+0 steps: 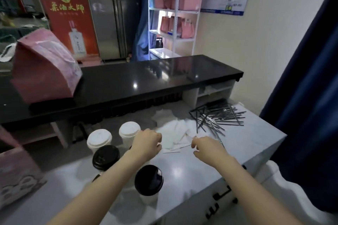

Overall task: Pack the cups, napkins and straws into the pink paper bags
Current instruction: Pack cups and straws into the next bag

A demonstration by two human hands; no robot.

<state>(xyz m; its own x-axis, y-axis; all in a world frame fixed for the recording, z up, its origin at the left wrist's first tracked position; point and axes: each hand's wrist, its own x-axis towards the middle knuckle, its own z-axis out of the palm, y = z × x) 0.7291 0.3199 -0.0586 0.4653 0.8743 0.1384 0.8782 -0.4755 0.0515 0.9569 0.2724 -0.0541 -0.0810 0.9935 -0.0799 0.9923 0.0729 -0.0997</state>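
Two white-lidded cups (99, 139) (129, 129) and two black-lidded cups (105, 157) (149, 179) stand on the grey table. Behind my hands lies a loose pile of white napkins (175, 129), and to its right a heap of dark straws (217, 115). My right hand (206, 147) pinches one thin straw (183, 146) just over the napkins' near edge. My left hand (146, 142) hovers beside the white-lidded cup, fingers curled shut, with nothing visible in it. One pink paper bag (45, 67) stands tilted on the black counter at left. Another pink bag (16, 175) lies at the lower left.
The black counter (155, 78) runs across behind the grey table (182, 171), whose right edge drops off near a dark blue curtain (311, 97). A white shelf rack (175, 14) with several pink bags stands at the far wall. A red poster (67, 14) leans at back left.
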